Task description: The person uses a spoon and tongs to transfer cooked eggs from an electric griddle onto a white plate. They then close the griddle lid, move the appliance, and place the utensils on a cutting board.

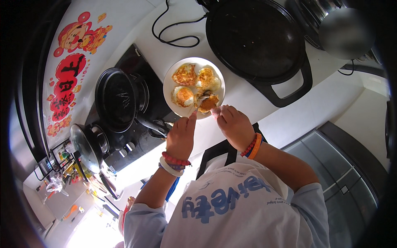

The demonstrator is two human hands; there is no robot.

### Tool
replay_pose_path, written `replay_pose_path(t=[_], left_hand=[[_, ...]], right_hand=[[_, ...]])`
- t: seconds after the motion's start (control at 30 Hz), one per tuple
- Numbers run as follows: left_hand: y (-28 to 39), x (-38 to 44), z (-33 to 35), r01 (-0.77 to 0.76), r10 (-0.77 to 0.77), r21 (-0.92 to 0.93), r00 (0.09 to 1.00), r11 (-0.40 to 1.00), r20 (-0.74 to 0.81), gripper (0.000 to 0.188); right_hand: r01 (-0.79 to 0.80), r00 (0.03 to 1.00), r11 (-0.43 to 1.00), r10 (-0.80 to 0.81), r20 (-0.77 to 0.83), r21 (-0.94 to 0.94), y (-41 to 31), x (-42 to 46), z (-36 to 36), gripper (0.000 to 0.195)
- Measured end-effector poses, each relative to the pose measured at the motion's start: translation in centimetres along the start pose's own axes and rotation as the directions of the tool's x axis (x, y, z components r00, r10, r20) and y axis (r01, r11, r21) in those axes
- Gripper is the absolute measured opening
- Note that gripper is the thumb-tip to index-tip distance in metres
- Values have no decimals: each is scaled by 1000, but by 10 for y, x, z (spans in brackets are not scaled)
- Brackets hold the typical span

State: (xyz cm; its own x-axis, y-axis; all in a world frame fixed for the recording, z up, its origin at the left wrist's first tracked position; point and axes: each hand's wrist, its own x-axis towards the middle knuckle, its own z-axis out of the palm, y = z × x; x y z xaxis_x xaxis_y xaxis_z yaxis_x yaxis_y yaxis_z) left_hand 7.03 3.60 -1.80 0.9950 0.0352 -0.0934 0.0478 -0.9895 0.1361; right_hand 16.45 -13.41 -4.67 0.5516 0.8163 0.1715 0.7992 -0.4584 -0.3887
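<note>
A round white plate [167,81] lies on the counter with several fried eggs [184,74] on it. My left hand [182,131] is closed at the plate's near edge around the handle of a metal utensil [202,100], whose kind I cannot tell. Its far end touches the browned egg [211,104] nearest to me. Just right of it, my right hand [234,125] grips a small pink and white crumpled item [216,112], perhaps a packet or cloth, at the plate's rim by the same egg. Both wrists carry bracelets.
A large black electric griddle [254,37] with a looped cable [186,45] stands beyond the plate to the right. On the left, a black frying pan [116,99] sits on the gas hob [141,148], its handle pointing towards my left hand. A glass-lidded pan [88,148] stands nearby.
</note>
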Motion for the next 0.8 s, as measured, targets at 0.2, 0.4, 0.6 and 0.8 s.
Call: replay_pose_path(t=[0.2,0.4,0.6,0.8], left_hand=[[1,0,-12,21,-23,-86,1000,996,-19,42],[-1,-4,-11,33,-32,12,998,999,-49,41],[-1,-8,-5,17,-17,28,1000,999,-16,40],[13,-4,-1,72,-66,82,995,994,-72,41]], right_hand=[[11,1000,1000,-11,-4,-11,-3,-1,1,29],[4,1000,1000,-4,6,6,-3,-1,3,28],[-1,1000,1000,1,14,-2,-4,-2,4,28],[5,1000,1000,-5,6,-19,-5,-3,6,29]])
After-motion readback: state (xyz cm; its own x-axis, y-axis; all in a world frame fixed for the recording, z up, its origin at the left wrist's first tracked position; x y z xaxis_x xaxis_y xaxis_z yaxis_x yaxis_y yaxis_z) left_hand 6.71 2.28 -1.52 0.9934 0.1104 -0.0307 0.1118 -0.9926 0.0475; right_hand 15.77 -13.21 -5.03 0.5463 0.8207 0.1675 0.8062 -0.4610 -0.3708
